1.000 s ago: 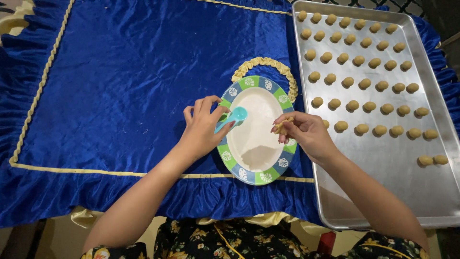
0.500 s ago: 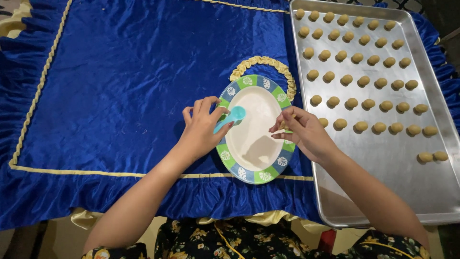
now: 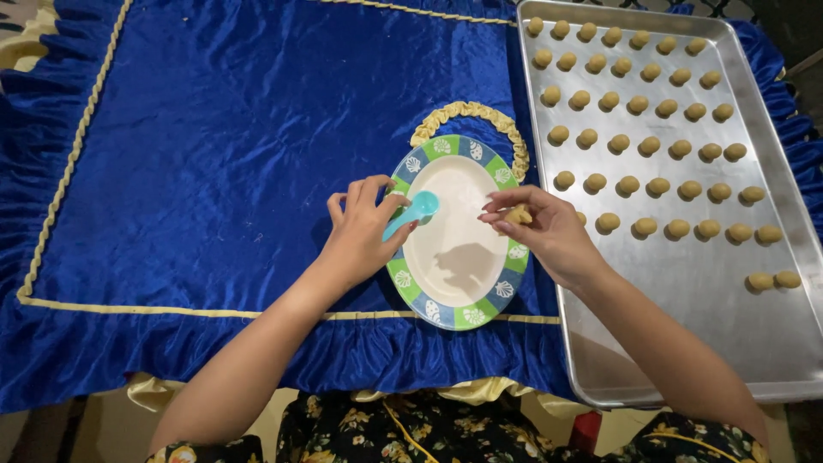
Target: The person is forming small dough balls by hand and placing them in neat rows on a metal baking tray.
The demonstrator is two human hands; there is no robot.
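My left hand (image 3: 360, 230) holds a small turquoise spoon (image 3: 413, 212) over the left rim of an oval plate (image 3: 493, 296) with a green and blue patterned border and a white centre. My right hand (image 3: 549, 233) hovers at the plate's right rim, its fingertips pinched on a small tan dough ball (image 3: 517, 216). The plate's centre looks bare, with my hands' shadow on it.
A large silver baking tray (image 3: 720, 309) lies to the right, holding several rows of small tan dough balls (image 3: 630, 105). Everything rests on a blue satin cloth (image 3: 214, 154) with a gold cord border and ruffled edges. A gold braided loop (image 3: 467, 111) sits behind the plate.
My right hand has shifted slightly on the plate's right rim, working the dough ball between its fingers. The left hand and spoon have stayed in place.
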